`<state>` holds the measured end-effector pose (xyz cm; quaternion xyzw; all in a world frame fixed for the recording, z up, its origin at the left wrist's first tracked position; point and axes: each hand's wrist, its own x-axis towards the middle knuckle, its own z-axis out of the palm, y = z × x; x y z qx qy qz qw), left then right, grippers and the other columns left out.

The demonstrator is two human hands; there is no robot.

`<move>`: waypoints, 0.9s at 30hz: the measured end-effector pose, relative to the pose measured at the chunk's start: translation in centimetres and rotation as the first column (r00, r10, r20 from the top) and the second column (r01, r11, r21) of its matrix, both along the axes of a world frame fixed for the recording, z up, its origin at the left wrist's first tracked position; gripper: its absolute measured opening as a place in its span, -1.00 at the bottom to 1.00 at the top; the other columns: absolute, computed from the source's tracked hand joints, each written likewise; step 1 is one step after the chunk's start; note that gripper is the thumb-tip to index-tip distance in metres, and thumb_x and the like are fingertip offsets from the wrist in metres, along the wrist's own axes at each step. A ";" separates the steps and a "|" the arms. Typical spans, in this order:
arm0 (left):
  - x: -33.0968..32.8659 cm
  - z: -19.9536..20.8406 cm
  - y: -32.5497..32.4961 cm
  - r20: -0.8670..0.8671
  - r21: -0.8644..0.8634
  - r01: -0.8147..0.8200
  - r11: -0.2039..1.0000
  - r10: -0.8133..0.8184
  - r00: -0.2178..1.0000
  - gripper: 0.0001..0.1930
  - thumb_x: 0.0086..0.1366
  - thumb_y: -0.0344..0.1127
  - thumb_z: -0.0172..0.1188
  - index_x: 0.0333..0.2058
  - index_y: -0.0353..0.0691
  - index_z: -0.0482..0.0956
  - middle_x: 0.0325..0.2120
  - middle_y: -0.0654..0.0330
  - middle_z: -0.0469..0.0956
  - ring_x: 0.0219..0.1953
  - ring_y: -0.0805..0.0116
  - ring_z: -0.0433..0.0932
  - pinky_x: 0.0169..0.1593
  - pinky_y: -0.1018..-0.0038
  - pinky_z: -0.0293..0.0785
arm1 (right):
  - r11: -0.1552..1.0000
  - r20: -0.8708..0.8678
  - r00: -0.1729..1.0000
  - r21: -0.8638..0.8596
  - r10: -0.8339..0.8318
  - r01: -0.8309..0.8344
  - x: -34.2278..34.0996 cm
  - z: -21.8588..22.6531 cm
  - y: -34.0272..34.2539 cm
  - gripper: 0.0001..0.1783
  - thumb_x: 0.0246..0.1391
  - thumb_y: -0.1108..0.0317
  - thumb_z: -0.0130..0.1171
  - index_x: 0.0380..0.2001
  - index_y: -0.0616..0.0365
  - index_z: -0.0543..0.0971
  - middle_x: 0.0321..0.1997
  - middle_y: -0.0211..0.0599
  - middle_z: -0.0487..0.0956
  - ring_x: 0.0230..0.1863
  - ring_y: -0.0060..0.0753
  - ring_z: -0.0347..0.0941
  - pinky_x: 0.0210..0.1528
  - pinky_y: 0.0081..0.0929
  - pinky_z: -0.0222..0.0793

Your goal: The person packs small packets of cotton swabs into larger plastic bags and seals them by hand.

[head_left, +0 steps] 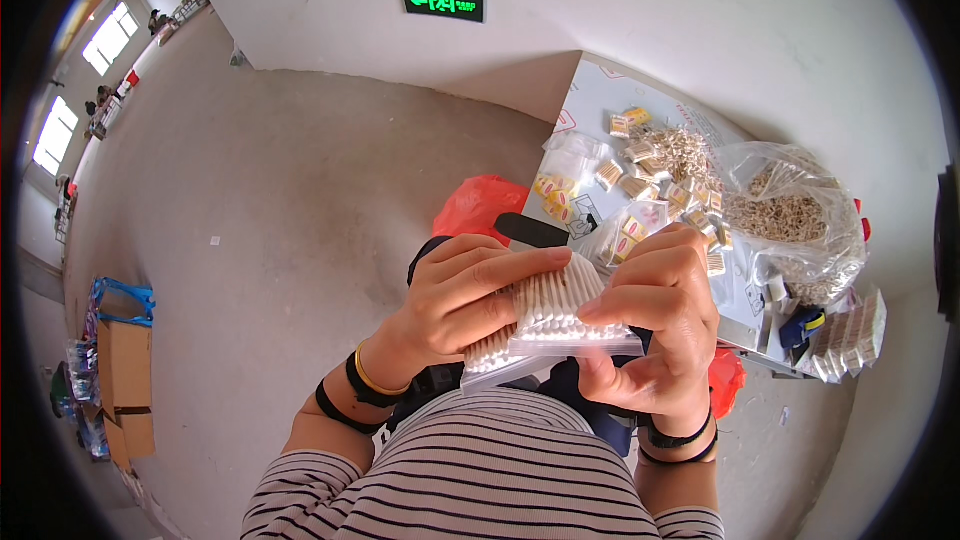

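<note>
Left grip [437, 298] clamps clear zip-top plastic bags of white-tipped wooden swabs [553, 302] before the torso; right grip [665, 308] curls, fingertips at the bag edge, pinch unclear. Yellow-red printed labels [553, 202] lie on the grey-white counter [592, 105].

Hands: two, left [455, 290] and right [665, 310], on what looks like two overlapping clear zip bags of cotton swabs [555, 300]. Singles: one table [592, 105], one large clear sack of swabs [785, 215], one black oval piece [530, 231], one green running-figure sign [443, 3], one yellow bracelet [366, 372]; red plastic [480, 205] in at least two spots, black bands [340, 417] two per arm. Small swab bundles [638, 188] on the table: several, overlap blocks an exact count; loose swabs [680, 152] too many to count.
</note>
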<state>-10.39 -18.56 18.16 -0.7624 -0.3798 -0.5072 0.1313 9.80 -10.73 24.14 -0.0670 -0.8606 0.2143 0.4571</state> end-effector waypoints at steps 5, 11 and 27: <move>0.0 0.0 0.0 0.007 -0.008 0.000 1.000 0.000 1.000 -0.74 0.09 -0.21 0.32 -0.38 -0.32 0.62 -0.11 -0.10 0.68 -0.34 0.20 0.70 -0.15 0.32 0.61 | 1.000 -0.002 1.000 0.004 -0.003 0.003 -0.1 -0.1 0.0 -0.64 -0.28 0.29 0.49 -0.29 -0.02 0.66 -0.33 -0.44 0.47 -0.26 -0.29 0.41 -0.14 -0.33 0.20; 0.1 0.0 -0.1 0.008 -0.009 -0.008 1.000 0.008 1.000 -0.74 0.08 -0.21 0.32 -0.40 -0.32 0.61 -0.11 -0.11 0.68 -0.34 0.20 0.70 -0.15 0.32 0.61 | 1.000 -0.007 1.000 0.015 -0.001 0.001 -0.2 0.0 0.1 -0.63 -0.28 0.29 0.48 -0.29 -0.02 0.66 -0.33 -0.43 0.47 -0.27 -0.29 0.41 -0.16 -0.34 0.20; 0.1 -0.1 0.0 0.018 -0.009 -0.001 1.000 0.001 1.000 -0.75 0.08 -0.21 0.32 -0.41 -0.31 0.61 -0.13 -0.11 0.69 -0.35 0.20 0.69 -0.17 0.32 0.61 | 1.000 -0.026 1.000 -0.017 0.011 -0.012 -0.4 -0.1 -0.1 -0.61 -0.28 0.30 0.50 -0.27 -0.01 0.67 -0.34 -0.43 0.46 -0.28 -0.28 0.39 -0.16 -0.34 0.19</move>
